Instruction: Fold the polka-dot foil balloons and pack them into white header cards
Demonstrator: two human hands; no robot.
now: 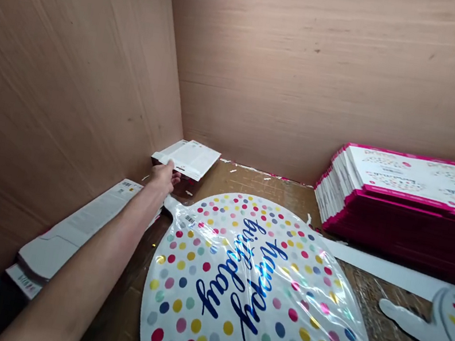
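My left hand [165,176] stretches into the far corner, its fingertips at the front edge of a white flat card packet [188,159]. The packet lies tilted on a small dark red stack [181,184]. I cannot tell whether my fingers grip it. Just below my wrist is the neck of a dotted "happy birthday" foil balloon [250,296] in clear plastic wrap. My right hand is out of sight.
Plywood walls [292,71] close the back and left. A large stack of flat pink-edged packets [405,206] stands at the right. A second dotted foil balloon [454,330] lies at the right edge, and white flat cartons [78,227] lean along the left wall.
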